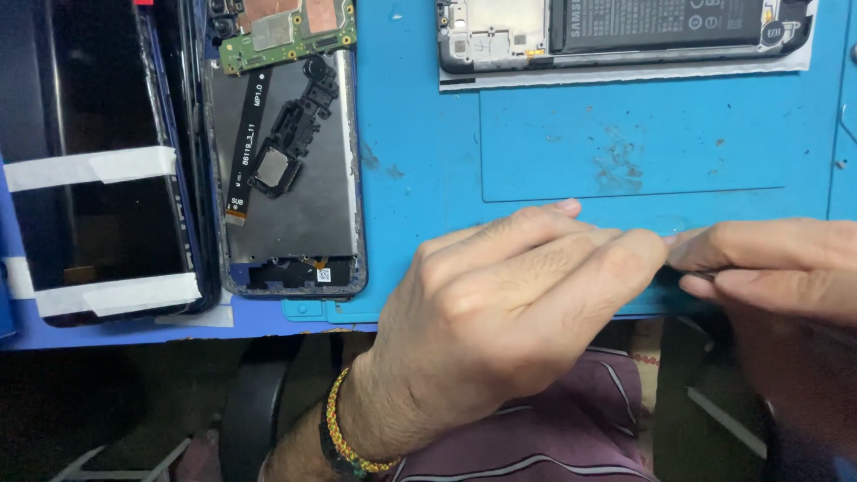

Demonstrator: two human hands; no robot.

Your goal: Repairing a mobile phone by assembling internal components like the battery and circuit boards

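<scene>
Down at the near edge of the blue work mat, 2 hands meet fingertip to fingertip at about 4 o'clock in the view. The left hand lies knuckles up, fingers drawn together and narrow, its tips pressed toward those of the right hand, which comes in from 3 o'clock with fingers also pinched close. A small dark sliver shows between the right fingertips, too small to name, so whether either hand truly grips something I cannot tell. 1 beaded bracelet of yellow and dark beads circles the left wrist.

On the mat I count 3 opened phones. 1 stripped phone frame lies at 10 o'clock, with 1 green circuit board at its top and 1 black flex ribbon running down it. Just beside it, at 9 o'clock, sits 1 dark screen panel crossed by 2 strips of white tape. At 1 o'clock, well apart from the hands, rests 1 open phone showing 1 black battery.
</scene>
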